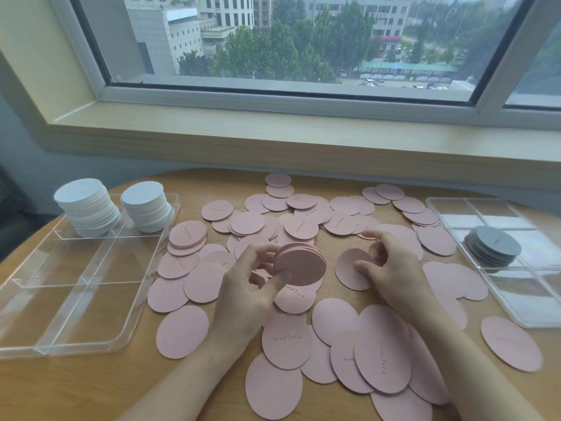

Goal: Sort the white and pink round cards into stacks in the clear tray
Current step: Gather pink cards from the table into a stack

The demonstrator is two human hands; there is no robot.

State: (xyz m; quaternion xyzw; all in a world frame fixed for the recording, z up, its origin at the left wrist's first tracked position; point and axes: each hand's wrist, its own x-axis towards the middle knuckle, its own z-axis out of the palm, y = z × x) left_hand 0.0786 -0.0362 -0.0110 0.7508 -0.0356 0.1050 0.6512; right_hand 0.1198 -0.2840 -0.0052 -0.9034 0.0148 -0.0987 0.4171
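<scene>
Pink cards everywhere, and you're gathering them by hand.

Your left hand (252,287) clamps a tilted pink stack (300,264) between thumb and fingers at the table's (91,387) centre. Your right hand (391,268) pinches the edge of a single pink card (349,270), fingers curled. Loose pink cards (287,340) around you read "Good luck". Two white stacks (88,208) sit in the far compartments of the clear tray (76,299) at left; a grey stack (493,246) sits in the right tray (516,299).
</scene>
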